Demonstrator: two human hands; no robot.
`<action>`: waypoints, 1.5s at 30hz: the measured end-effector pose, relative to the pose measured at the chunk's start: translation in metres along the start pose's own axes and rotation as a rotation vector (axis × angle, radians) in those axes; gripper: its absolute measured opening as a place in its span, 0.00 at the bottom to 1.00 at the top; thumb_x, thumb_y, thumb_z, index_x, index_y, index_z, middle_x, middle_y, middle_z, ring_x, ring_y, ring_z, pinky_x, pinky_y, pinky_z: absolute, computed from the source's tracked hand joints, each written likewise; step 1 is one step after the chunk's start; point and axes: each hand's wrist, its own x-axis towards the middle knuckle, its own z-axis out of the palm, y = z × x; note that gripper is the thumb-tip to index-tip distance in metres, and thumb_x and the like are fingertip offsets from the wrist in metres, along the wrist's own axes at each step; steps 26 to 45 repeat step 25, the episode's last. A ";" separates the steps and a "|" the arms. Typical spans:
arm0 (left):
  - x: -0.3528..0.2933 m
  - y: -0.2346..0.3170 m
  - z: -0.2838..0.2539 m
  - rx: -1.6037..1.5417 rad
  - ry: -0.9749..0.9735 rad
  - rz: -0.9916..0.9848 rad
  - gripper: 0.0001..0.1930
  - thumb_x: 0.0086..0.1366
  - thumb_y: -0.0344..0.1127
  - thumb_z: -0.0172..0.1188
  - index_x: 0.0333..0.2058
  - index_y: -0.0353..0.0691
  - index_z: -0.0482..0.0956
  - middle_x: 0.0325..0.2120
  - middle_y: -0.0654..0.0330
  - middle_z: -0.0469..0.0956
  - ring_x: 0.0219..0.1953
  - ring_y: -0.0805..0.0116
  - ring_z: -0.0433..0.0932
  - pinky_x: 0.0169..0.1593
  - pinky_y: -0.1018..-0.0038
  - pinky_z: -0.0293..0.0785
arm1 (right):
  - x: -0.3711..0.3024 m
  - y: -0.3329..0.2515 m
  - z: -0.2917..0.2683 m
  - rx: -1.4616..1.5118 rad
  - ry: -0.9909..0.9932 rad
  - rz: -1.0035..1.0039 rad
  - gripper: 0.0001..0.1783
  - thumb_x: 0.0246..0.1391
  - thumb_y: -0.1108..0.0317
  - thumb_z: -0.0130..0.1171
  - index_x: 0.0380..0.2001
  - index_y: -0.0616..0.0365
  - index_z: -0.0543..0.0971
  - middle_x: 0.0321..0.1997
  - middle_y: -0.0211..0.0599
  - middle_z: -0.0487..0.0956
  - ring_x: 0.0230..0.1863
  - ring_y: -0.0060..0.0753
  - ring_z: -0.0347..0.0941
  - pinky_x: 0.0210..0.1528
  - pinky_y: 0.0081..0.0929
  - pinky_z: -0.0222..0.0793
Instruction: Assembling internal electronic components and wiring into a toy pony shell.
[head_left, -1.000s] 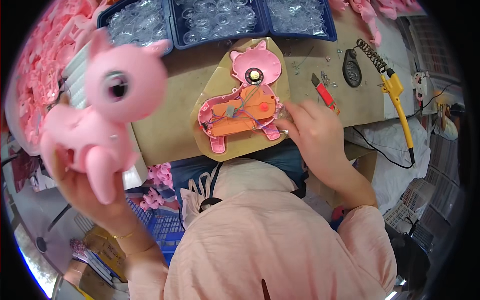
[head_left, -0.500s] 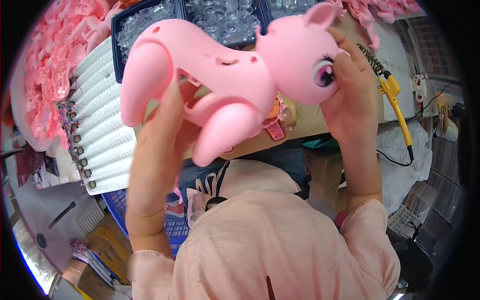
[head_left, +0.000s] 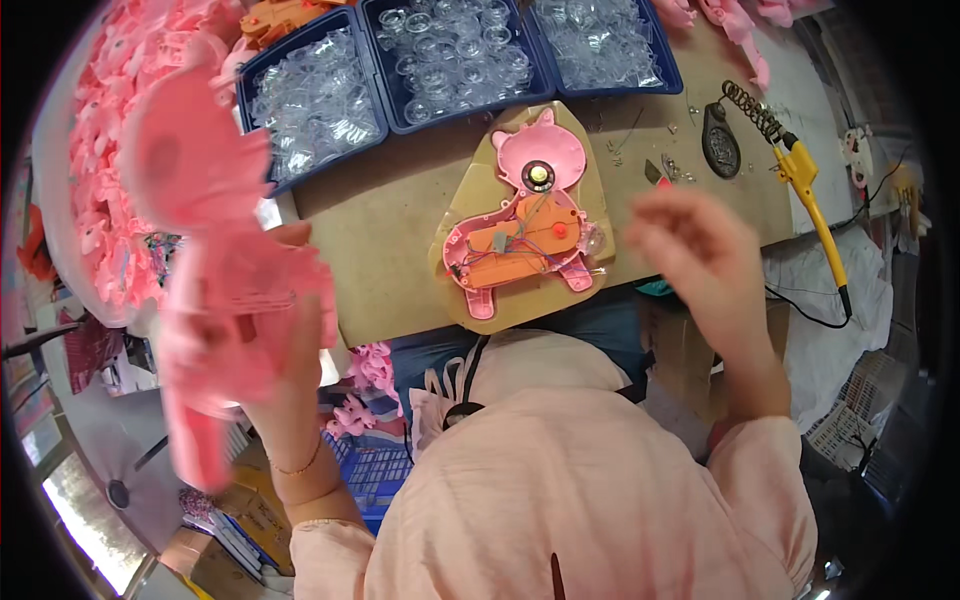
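Observation:
At the left, my left hand (head_left: 285, 370) grips a pink plastic pony toy shell (head_left: 225, 270), tilted head up and blurred by motion; most of the fingers are behind it. My right hand (head_left: 695, 255) hangs above the right side of the table, loosely curled, with nothing visible in it. Between my hands an open pink half-shell (head_left: 480, 303) lies on a tan shaped board (head_left: 455, 215). Inside it sit a round black speaker (head_left: 538, 177), an orange housing (head_left: 490, 268) and thin coloured wires. A clear round part (head_left: 594, 238) shows at its right edge.
Blue bins (head_left: 390, 122) of clear plastic parts line the back. Pink toy parts (head_left: 110, 150) are heaped at the far left. At right are a yellow-handled tool (head_left: 810, 195) on a coiled cord, a black oval object (head_left: 720, 145) and small metal pieces (head_left: 680, 172). A blue basket (head_left: 375, 475) stands below.
The pony shell has swung from in front of me to the left in my left hand, turning upright. My right hand has let go of its head. The half-shell on the table is now uncovered.

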 end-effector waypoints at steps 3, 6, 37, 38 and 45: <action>-0.002 0.000 0.018 -0.611 0.041 -0.165 0.33 0.52 0.39 0.60 0.54 0.29 0.60 0.46 0.45 0.71 0.47 0.60 0.73 0.50 0.66 0.71 | -0.026 0.029 0.017 0.545 -0.064 0.244 0.20 0.52 0.75 0.54 0.49 0.65 0.69 0.37 0.36 0.76 0.32 0.20 0.72 0.34 0.16 0.68; 0.004 -0.007 0.026 -0.808 -0.063 -0.281 0.34 0.52 0.38 0.59 0.55 0.30 0.58 0.47 0.47 0.69 0.47 0.59 0.73 0.52 0.67 0.70 | -0.020 0.035 0.030 0.656 -0.102 0.345 0.16 0.52 0.76 0.54 0.45 0.67 0.72 0.38 0.36 0.76 0.33 0.21 0.73 0.34 0.16 0.68; -0.005 -0.011 0.073 -0.354 -0.351 -0.384 0.16 0.60 0.36 0.60 0.43 0.32 0.71 0.36 0.60 0.78 0.37 0.78 0.75 0.40 0.80 0.72 | 0.011 0.018 0.042 0.476 -0.251 0.051 0.06 0.48 0.81 0.57 0.32 0.66 0.76 0.32 0.39 0.77 0.28 0.23 0.75 0.31 0.16 0.72; -0.005 -0.011 0.073 -0.354 -0.351 -0.384 0.16 0.60 0.36 0.60 0.43 0.32 0.71 0.36 0.60 0.78 0.37 0.78 0.75 0.40 0.80 0.72 | 0.011 0.018 0.042 0.476 -0.251 0.051 0.06 0.48 0.81 0.57 0.32 0.66 0.76 0.32 0.39 0.77 0.28 0.23 0.75 0.31 0.16 0.72; -0.005 -0.011 0.073 -0.354 -0.351 -0.384 0.16 0.60 0.36 0.60 0.43 0.32 0.71 0.36 0.60 0.78 0.37 0.78 0.75 0.40 0.80 0.72 | 0.011 0.018 0.042 0.476 -0.251 0.051 0.06 0.48 0.81 0.57 0.32 0.66 0.76 0.32 0.39 0.77 0.28 0.23 0.75 0.31 0.16 0.72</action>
